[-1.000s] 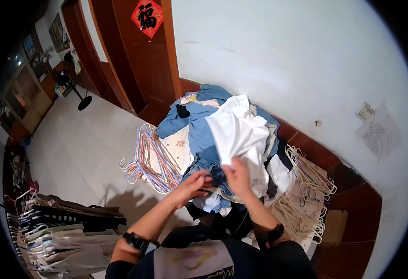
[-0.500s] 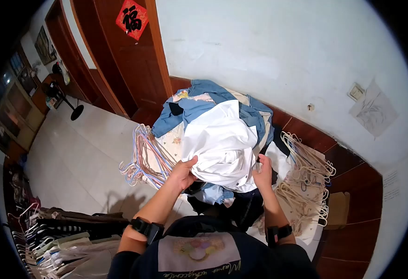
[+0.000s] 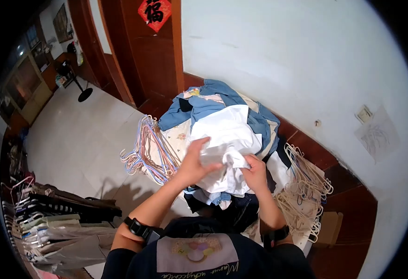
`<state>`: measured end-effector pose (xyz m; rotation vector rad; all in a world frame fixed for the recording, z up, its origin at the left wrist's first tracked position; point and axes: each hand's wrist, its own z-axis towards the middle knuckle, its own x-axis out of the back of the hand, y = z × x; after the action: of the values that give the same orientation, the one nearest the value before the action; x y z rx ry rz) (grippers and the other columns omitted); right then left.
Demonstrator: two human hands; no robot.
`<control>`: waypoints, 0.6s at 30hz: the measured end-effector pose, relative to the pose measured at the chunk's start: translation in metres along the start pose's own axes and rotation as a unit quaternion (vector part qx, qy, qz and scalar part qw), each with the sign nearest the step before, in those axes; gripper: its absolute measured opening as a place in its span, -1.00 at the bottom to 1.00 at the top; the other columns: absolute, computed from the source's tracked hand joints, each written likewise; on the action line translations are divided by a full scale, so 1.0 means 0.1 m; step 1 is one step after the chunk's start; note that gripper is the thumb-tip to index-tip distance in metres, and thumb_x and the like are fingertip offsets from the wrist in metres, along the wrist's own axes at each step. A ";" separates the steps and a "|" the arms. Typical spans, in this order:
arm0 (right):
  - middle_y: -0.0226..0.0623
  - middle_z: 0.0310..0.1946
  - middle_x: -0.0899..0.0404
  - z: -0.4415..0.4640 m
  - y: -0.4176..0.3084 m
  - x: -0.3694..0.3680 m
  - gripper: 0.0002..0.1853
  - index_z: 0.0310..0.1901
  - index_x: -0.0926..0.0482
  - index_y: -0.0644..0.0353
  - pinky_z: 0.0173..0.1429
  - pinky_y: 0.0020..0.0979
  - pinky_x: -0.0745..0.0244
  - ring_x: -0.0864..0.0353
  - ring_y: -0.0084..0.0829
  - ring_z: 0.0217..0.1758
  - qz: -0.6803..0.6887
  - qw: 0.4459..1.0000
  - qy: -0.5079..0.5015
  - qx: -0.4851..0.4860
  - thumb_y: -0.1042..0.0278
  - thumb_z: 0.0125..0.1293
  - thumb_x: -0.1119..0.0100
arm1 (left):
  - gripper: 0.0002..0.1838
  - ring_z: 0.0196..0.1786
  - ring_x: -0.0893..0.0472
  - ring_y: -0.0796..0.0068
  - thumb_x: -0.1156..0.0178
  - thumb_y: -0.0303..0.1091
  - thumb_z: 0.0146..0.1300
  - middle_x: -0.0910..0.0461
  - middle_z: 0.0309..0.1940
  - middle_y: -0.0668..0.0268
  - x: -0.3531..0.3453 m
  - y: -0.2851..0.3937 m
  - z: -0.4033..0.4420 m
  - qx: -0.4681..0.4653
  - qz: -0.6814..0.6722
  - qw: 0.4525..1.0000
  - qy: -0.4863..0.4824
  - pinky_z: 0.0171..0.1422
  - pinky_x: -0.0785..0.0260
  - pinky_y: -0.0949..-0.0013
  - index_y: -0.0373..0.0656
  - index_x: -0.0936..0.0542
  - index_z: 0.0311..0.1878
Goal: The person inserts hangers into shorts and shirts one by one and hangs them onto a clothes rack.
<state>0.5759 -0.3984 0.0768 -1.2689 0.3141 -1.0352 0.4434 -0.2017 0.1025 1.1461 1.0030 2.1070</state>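
A crumpled white shirt lies on top of the heap of clothes in front of me. My right hand is closed on a bunched fold at the shirt's near right side. Over the shirt's left part is my left hand, thumb and fingers spread apart with nothing gripped between them. Blue denim clothing is heaped behind the shirt, and dark clothing lies under its near edge.
Bundled hangers lie left of the heap, and more cream hangers lie to the right. A rack of hung clothes stands at lower left. Behind the heap are a wall and a brown door. A standing fan is farther off.
My left hand has let go of the shirt's left edge and moved right and inward, fingers spreading. My right hand has moved left and closed on a fold. The view has shifted slightly.
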 end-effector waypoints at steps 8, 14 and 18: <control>-0.27 -0.35 -0.55 0.07 -0.63 -0.32 -0.56 -0.15 -0.67 0.13 -0.29 -0.36 -0.51 -0.62 -0.20 -0.34 -0.195 0.953 0.021 0.229 0.67 -0.16 -0.21 | -0.67 -0.23 -0.69 0.12 -0.13 -0.65 0.04 -0.66 -0.28 0.01 0.13 0.15 -0.24 0.039 -0.031 0.998 0.035 -0.12 -0.49 0.27 -0.25 -0.62 -0.08; -0.27 -0.28 -0.58 0.10 -0.52 -0.37 -0.57 -0.12 -0.66 0.06 -0.17 -0.26 -0.54 -0.63 -0.13 -0.27 -0.214 0.959 0.005 0.186 0.65 -0.10 -0.18 | -0.72 -0.32 -0.55 0.62 -0.04 -0.69 0.06 -0.62 -0.42 0.31 0.93 0.46 -0.47 0.043 -0.042 0.983 0.174 -0.19 -0.40 0.50 -0.25 -0.61 -0.18; -0.15 -0.20 -0.59 0.39 -0.95 -0.38 -0.52 -0.05 -0.64 0.12 -0.04 -0.21 -0.53 -0.62 -0.05 -0.15 -0.181 0.954 0.056 0.234 0.69 -0.05 -0.04 | -0.75 -0.19 -0.47 0.72 0.04 -0.66 0.23 -0.59 -0.26 0.49 1.52 0.72 -0.59 0.021 -0.167 0.955 0.244 -0.05 -0.28 0.60 -0.26 -0.57 -0.11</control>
<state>0.5393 -0.3395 0.1607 -0.8510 -0.0874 -1.4004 0.3098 -0.1523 0.2098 0.4249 1.3557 2.1305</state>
